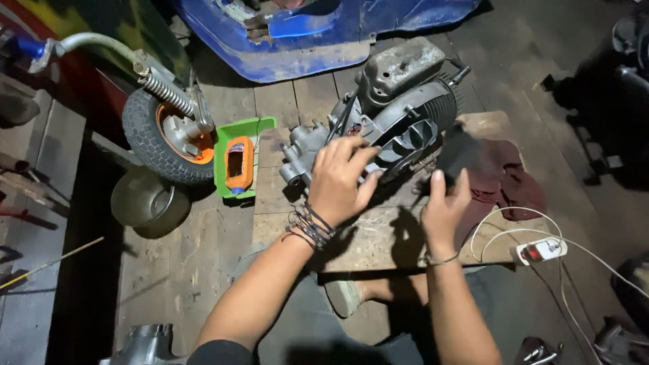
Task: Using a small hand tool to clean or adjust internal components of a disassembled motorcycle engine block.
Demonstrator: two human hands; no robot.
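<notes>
Left hand (338, 181): palm down on grey scooter engine (392, 111), fingers spread apart and curled over the crankcase; corded bracelets at wrist, forearm reaching in from the lower left.
Right hand (443, 206): raised, back toward camera, fingers together and clamped on a dark flat piece (458, 152) beside the finned fan housing.
Engine: lying tilted on wooden board (378, 243), near its far edge, cylinder end toward the left.
Maroon rag (507, 179): at right edge of board.
White power strip (539, 251): near right corner of board, cord looping.
Green tray (240, 135): left of board, holding orange bottle (239, 164), touching small wheel (165, 135).
</notes>
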